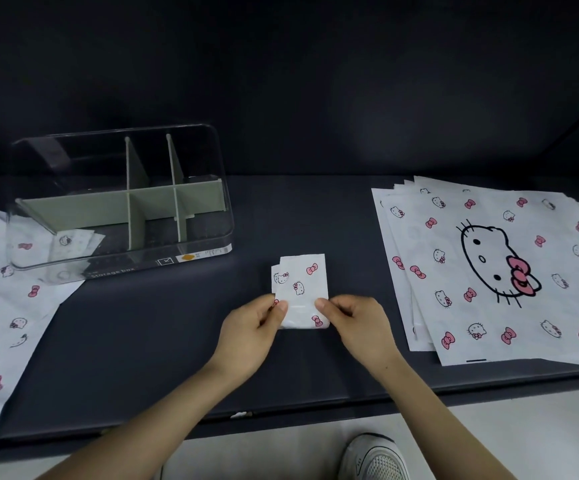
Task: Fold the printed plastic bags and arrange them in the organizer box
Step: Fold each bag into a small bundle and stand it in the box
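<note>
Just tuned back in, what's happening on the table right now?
A person pinches a small folded printed bag with the left hand and right hand at the middle of the dark table. The clear organizer box stands at the left; a stack of flat bags lies on the right.

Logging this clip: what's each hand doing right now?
Left hand: pinches the folded bag at its left edge.
Right hand: pinches the same bag's right edge.

A dark table [142, 341] above pale floor [523, 427], a white shoe [374, 459] below.
</note>
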`<state>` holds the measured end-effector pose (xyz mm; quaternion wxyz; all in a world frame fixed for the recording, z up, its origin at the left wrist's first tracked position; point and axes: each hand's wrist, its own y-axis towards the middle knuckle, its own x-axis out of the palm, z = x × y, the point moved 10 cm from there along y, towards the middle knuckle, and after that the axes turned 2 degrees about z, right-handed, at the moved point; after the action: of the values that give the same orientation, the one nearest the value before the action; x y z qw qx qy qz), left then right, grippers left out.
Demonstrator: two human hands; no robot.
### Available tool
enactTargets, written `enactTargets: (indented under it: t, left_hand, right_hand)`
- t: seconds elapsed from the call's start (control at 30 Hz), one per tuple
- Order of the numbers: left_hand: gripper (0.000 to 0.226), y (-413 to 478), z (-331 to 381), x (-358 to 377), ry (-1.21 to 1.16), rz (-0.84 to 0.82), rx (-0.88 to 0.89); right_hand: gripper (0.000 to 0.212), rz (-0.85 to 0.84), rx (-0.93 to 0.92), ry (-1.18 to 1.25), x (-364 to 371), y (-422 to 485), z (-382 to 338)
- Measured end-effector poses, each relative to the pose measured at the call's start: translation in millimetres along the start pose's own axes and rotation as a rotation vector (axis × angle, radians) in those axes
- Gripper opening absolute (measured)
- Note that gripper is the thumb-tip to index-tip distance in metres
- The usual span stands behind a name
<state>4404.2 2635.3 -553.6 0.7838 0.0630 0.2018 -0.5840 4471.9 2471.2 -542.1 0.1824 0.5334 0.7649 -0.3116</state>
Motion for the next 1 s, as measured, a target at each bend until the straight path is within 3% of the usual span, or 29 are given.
enactTargets:
  t: [0.1,0.17,0.3,0.43,0.6,0.73,1.0]
  left_hand:
    - [0.018,0.0,0.3,-3.9,-0.047,0.072,-0.035]
    - [0.030,-3.1,4.0,-9.0,-0.042,0.148,-0.037]
    - [0.039,-13.7,15.5,-16.6,0.096,0.269,0.088]
    - [0.028,-17.0,28.5,-22.7,0.355,0.347,0.276]
    - [0.036,-13.9,27.1,-14.3,0.466,0.260,0.392]
    - [0.034,-10.2,22.0,-15.9,0.442,0.254,0.370]
    - [0.029,-17.4,30.5,-18.0,0.752,0.312,0.494]
  right_hand:
    - [0.033,0.059,0.017,-0.105,0.7,-0.4,-0.3]
    - [0.024,0.078,0.056,-0.098,1.2,-2.2,2.1]
    - [0.018,0.072,0.083,-0.085,2.2,-5.4,4.5]
    - [0.019,0.055,0.093,-0.089,4.3,-5.4,5.0]
    - [0.018,0.047,0.097,-0.099,4.8,-5.3,4.5]
    - [0.019,0.051,0.101,-0.118,3.7,-4.6,3.2]
    - [0.020,0.036,0.102,-0.157,5.4,-3.8,1.3]
